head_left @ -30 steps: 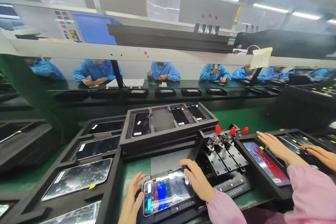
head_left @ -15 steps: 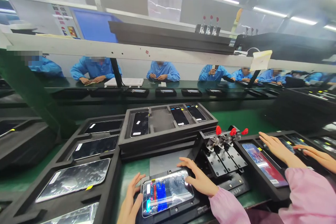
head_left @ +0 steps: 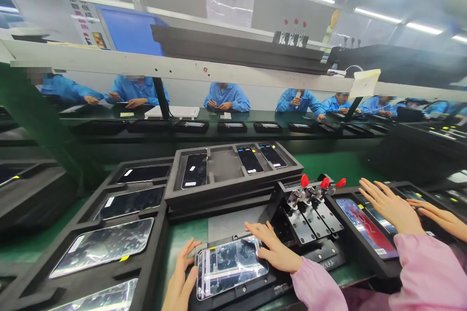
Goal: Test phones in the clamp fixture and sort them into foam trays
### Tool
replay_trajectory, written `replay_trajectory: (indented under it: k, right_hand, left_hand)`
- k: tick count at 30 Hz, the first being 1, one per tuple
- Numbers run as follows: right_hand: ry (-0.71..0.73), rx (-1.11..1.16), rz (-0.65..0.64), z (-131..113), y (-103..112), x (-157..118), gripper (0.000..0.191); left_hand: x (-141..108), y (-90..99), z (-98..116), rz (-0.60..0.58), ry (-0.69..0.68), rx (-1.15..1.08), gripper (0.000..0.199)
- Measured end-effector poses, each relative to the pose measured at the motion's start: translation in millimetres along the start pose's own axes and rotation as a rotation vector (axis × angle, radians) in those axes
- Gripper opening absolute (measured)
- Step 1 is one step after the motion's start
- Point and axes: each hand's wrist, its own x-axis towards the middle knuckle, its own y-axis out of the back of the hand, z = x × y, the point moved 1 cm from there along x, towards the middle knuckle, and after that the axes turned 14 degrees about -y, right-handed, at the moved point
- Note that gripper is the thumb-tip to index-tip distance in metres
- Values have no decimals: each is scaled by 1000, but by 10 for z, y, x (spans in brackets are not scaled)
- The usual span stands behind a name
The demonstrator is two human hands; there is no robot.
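Observation:
A lit phone screen (head_left: 233, 265) lies in a black fixture (head_left: 251, 291) in front of me, showing a pale greyish-white picture with reflections. At its left end is my left hand (head_left: 181, 274), fingers apart around the fixture's corner and thumb beside the screen's edge. My right hand (head_left: 273, 249) rests at the screen's right end, its thumb on the glass and its fingers stretched over the far edge. Neither hand is wrapped round anything. Just behind the right hand stands a black clamp block (head_left: 306, 218) with red-tipped levers.
Left, a black foam tray (head_left: 146, 252) holds several screens; another tray (head_left: 219, 201) stands behind the fixture. At right, a co-worker's hand (head_left: 392, 206) and second hand (head_left: 440, 216) are over a tray with a lit phone (head_left: 367, 228). People in blue sit across.
The screen's picture has gone from blue and red stripes to pale greyish-white. My hands have barely moved. At right, the co-worker's nearer hand has shifted slightly; people at the far left have moved their arms.

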Motion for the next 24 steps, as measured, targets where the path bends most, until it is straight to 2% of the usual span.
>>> replay_trajectory:
  k: [6, 10, 12, 15, 17, 19, 22, 24]
  right_hand:
    - [-19, -2, -14, -32, 51, -30, 74]
    - [-11, 82, 40, -219, 84, -78, 80]
    - [74, -17, 34, -407, 26, -61, 86]
    - [246, -336, -80, -694, -151, 47, 105]
    - [279, -491, -88, -808, -248, 137, 108]
    - [262, -554, -57, -847, -281, 187, 107]
    - [254, -490, -11, -868, -191, 142, 105]
    - [254, -349, 95, -955, -34, 98, 106]
  left_hand:
    - [-18, -8, 151, 8, -9, -3, 65]
    - [-31, -3, 169, -3, -19, -3, 64]
    - [-33, 1, 147, -6, -19, -5, 63]
    - [-34, 6, 111, -12, -18, -13, 64]
    - [-38, 8, 97, -26, -13, -29, 63]
    - [-45, 11, 88, -39, -7, -48, 61]
    - [-57, 14, 61, -51, -4, -72, 61]
    - [-62, 18, 26, -50, -11, -78, 63]
